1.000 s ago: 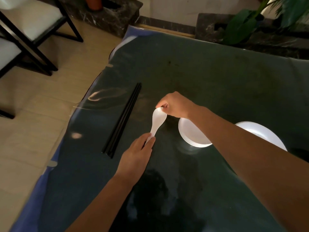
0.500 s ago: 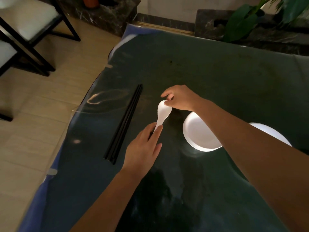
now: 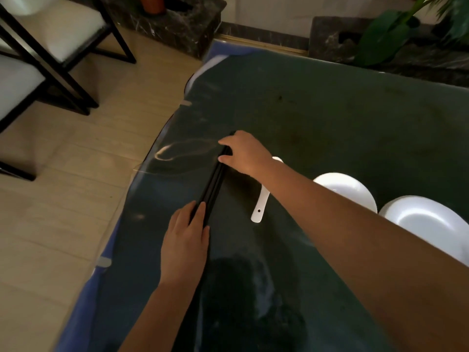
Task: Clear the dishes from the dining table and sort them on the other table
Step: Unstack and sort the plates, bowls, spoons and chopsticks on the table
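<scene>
A dark green tabletop (image 3: 342,118) under a clear cover served as the landmark. Left of it lay tan floor tiles (image 3: 63,212). Beyond its left corner stood black-framed chairs (image 3: 50,47) with white seats. Behind its far edge, a leafy plant (image 3: 385,34) rose over a dark marble ledge (image 3: 330,39).

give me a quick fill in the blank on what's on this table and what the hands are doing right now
Both hands rest on the black ____.
The white spoon lies on the table between the chopsticks and the two white ____.
The right hand touches the chopsticks' ____ end; the left hand touches the near end.

Missing words: chopsticks; plates; far
</scene>
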